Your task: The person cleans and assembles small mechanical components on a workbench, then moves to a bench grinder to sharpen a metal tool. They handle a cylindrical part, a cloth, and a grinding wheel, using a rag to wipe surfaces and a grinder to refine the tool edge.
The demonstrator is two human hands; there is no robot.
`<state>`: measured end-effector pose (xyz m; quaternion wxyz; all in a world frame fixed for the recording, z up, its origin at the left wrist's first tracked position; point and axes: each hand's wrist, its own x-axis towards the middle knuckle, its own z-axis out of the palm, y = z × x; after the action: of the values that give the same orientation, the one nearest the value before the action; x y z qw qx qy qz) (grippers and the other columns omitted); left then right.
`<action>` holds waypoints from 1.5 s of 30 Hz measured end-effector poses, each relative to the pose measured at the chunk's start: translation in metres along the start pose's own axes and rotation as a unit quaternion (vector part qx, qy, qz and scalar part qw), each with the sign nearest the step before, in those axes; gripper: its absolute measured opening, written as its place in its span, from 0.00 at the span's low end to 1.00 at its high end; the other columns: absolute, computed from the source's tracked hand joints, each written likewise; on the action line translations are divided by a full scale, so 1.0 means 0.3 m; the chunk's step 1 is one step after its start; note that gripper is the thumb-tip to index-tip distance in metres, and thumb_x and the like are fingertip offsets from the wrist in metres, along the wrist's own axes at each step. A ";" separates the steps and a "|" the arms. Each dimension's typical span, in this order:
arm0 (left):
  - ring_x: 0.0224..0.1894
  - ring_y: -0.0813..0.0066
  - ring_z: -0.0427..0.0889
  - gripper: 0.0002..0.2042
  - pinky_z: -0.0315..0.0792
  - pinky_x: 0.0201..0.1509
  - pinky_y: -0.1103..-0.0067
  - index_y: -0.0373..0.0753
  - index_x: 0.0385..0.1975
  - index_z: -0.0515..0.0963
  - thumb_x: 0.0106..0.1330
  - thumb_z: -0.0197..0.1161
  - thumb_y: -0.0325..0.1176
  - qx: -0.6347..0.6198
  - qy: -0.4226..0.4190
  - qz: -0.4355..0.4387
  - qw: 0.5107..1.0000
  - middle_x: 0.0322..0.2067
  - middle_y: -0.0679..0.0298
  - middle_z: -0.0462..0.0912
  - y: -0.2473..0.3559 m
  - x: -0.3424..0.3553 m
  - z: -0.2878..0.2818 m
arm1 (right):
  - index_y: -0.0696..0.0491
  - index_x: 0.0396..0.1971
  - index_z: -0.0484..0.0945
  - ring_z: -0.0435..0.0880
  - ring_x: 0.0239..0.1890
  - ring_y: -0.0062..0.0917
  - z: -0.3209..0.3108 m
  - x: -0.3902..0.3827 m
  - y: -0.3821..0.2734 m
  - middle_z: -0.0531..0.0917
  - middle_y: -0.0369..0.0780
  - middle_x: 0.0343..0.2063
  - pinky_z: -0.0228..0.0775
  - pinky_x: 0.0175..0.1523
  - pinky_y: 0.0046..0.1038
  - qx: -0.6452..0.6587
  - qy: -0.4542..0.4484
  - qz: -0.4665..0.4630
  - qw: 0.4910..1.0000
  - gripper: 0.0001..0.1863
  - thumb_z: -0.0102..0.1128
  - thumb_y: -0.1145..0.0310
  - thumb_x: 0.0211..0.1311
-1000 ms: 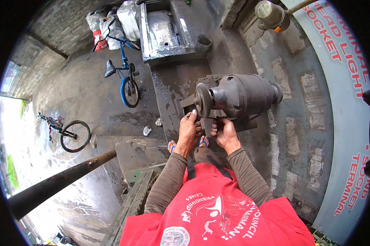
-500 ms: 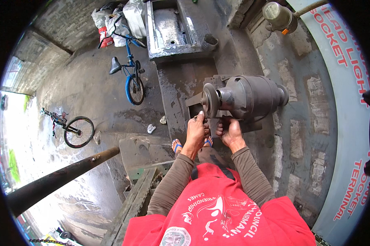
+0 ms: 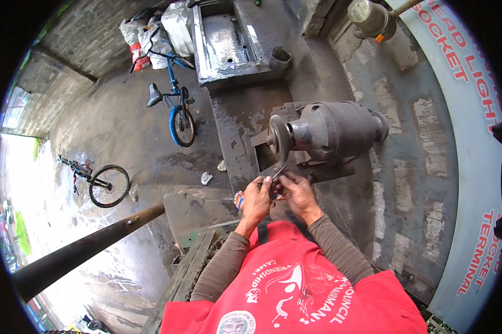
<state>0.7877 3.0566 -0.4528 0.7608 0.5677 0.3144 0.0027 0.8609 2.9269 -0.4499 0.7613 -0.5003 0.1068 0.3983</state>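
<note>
Head camera: what have the hands got?

"The left hand (image 3: 256,201) is closed, thumb and curled fingers pinching a thin dark piece (image 3: 281,171). The right hand (image 3: 298,196) has its fingers bent in at the same piece; whether they grip it, I can't tell."

"And where is that piece?"

"Between both hands, near the grinding wheel (image 3: 281,138) but apart from it, on the wearer's side. A grey motor (image 3: 337,131) carries the grinding wheel."

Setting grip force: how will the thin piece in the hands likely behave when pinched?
The thin piece is probably stiff: its exposed end looks straight. Likely light, being so slender. May twist in a pinch, offering little width to hold.
</note>
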 end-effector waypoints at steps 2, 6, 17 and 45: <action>0.20 0.89 0.70 0.14 0.60 0.20 0.87 0.39 0.38 0.80 0.78 0.54 0.43 -0.128 -0.025 -0.030 0.991 0.25 0.74 0.79 -0.008 0.005 0.009 | 0.61 0.47 0.83 0.80 0.34 0.17 0.016 0.016 0.023 0.85 0.36 0.35 0.74 0.44 0.22 -0.015 -0.017 -0.046 0.999 0.12 0.61 0.69 0.71; 0.19 0.88 0.69 0.17 0.58 0.19 0.84 0.37 0.35 0.80 0.78 0.54 0.44 -0.079 0.007 -0.032 0.996 0.25 0.72 0.80 0.008 0.031 0.016 | 0.62 0.43 0.84 0.82 0.32 0.19 0.024 0.056 0.015 0.86 0.38 0.32 0.75 0.41 0.22 0.002 0.016 -0.051 0.999 0.10 0.64 0.71 0.69; 0.24 0.76 0.77 0.15 0.70 0.30 0.75 0.32 0.36 0.77 0.77 0.54 0.40 0.102 0.086 0.077 0.988 0.23 0.58 0.80 0.028 0.024 0.041 | 0.60 0.35 0.85 0.79 0.25 0.16 0.062 0.051 -0.009 0.85 0.35 0.27 0.70 0.33 0.20 -0.088 0.087 -0.079 0.989 0.09 0.72 0.69 0.62; 0.14 0.85 0.57 0.19 0.52 0.16 0.83 0.48 0.28 0.66 0.80 0.47 0.53 -0.428 -0.090 -0.243 0.866 0.17 0.76 0.60 -0.093 0.024 0.074 | 0.61 0.26 0.86 0.76 0.20 0.13 0.047 0.043 -0.037 0.82 0.32 0.19 0.67 0.25 0.22 -0.287 0.102 -0.084 0.949 0.10 0.71 0.69 0.60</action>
<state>0.7944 3.0302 -0.4769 0.9308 0.0903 0.3401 -0.0991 0.8739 2.9434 -0.4428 0.6015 -0.7426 0.0221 0.2935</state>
